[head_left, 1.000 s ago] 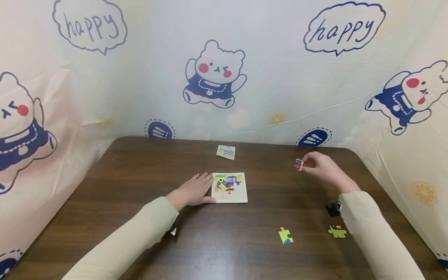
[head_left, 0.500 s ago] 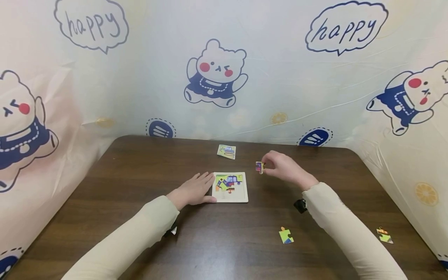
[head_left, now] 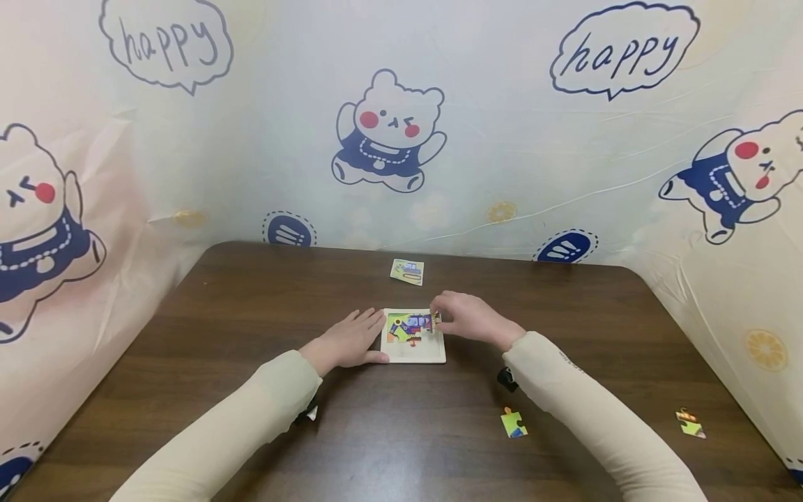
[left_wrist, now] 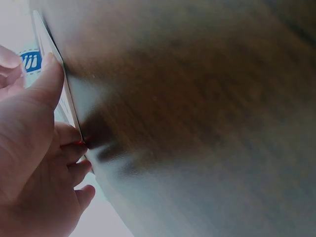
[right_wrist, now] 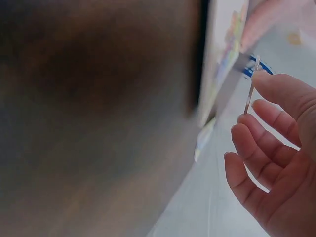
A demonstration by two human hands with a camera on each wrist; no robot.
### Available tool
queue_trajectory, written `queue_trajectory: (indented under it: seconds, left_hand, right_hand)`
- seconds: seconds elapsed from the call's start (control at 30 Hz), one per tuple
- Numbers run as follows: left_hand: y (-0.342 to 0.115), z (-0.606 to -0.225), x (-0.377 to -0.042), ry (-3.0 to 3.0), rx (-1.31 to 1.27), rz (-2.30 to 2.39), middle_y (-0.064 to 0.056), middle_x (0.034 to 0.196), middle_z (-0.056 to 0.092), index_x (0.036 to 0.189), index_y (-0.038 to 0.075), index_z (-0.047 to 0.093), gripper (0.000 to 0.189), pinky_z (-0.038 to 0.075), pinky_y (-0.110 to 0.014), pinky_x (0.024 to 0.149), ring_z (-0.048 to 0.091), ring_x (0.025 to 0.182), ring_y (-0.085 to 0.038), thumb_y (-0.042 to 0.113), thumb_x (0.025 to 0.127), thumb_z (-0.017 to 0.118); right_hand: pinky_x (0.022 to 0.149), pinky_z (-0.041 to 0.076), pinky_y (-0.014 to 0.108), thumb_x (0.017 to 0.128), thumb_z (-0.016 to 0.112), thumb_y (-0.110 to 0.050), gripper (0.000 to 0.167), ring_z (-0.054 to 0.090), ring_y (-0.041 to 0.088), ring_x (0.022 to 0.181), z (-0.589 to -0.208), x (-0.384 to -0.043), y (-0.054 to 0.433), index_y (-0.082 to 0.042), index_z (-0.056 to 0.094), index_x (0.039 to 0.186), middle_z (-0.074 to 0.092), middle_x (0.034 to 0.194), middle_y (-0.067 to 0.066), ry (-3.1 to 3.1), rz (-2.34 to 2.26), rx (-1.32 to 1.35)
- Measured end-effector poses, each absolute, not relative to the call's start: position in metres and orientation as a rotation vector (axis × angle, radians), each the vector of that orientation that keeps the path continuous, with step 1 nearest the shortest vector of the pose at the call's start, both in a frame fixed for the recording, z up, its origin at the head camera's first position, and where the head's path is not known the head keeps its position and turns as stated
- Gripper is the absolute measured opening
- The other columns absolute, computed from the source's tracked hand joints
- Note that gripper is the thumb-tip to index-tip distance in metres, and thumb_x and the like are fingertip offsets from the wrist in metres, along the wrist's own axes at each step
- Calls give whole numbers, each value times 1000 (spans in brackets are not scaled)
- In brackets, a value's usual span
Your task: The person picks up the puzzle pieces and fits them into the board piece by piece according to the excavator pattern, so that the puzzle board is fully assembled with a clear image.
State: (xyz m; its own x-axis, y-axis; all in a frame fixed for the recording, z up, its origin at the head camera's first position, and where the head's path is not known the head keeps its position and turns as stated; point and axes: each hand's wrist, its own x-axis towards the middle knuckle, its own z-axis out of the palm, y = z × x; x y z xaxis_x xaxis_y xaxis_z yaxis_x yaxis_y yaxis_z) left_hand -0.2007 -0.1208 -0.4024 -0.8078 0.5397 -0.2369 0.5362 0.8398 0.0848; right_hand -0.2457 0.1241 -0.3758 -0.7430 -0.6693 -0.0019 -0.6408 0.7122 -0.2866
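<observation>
A white puzzle tray [head_left: 429,353] lies mid-table, partly filled with pieces forming an excavator picture. My left hand [head_left: 348,341] rests beside it with extended fingers, the thumb and fingertips touching the tray's left edge. Over the tray's right side, my right hand [head_left: 472,318] pinches a puzzle piece [right_wrist: 250,97] between thumb and fingers. The right wrist view shows that piece edge-on, held apart from the tray surface. Its printed face is mostly hidden there.
Behind the tray lies a small picture card [head_left: 408,272] of the excavator. One loose green puzzle piece [head_left: 514,422] is on the near table, and another green-and-orange piece [head_left: 691,423] sits far right. A printed curtain [head_left: 477,153] hangs around the brown table [head_left: 263,293].
My right hand has carried the pinched puzzle piece leftward from the table's right side to above the tray. The left hand has stayed at the tray's edge.
</observation>
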Motion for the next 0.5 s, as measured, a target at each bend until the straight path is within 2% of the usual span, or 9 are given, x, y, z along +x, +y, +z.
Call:
queue_trajectory:
  seconds: [0.37,0.5]
  left_hand:
    - [-120,-401,-200,2768,813,26,-16,149,21,143,-2,25,82,15,-45,108,16,136,-31,55,89,47]
    - [-120,-401,-200,2766,818,22,-16,149,21,143,-3,25,82,15,-45,108,16,136,-31,55,89,46]
  right_hand:
    - [67,44,27,81,72,-20,19,51,14,75,-389,-241,120,-16,68,99,60,93,0,2743,-373,-1099]
    - [66,44,27,80,73,-21,23,49,12,74,-387,-241,120,-16,68,102,60,94,0,2753,-374,-1078]
